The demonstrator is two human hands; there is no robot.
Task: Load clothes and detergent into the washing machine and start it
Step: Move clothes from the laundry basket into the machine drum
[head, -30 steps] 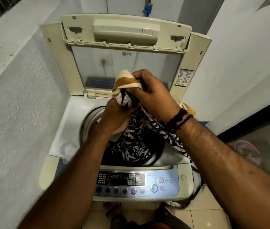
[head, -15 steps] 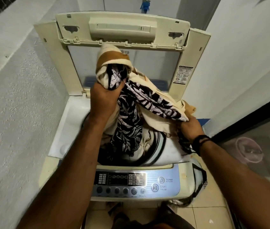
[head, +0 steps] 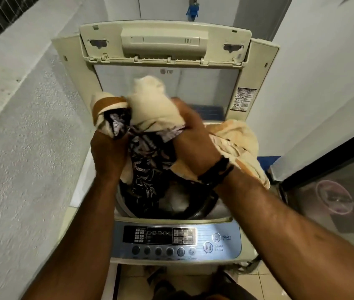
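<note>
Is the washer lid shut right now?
No, the lid stands raised behind the drum while both hands hold clothes above the opening.

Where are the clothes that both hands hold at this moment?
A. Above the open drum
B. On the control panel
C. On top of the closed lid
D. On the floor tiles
A: the left hand and right hand grip the bundle of clothes over the open drum, with the lid raised.
</note>
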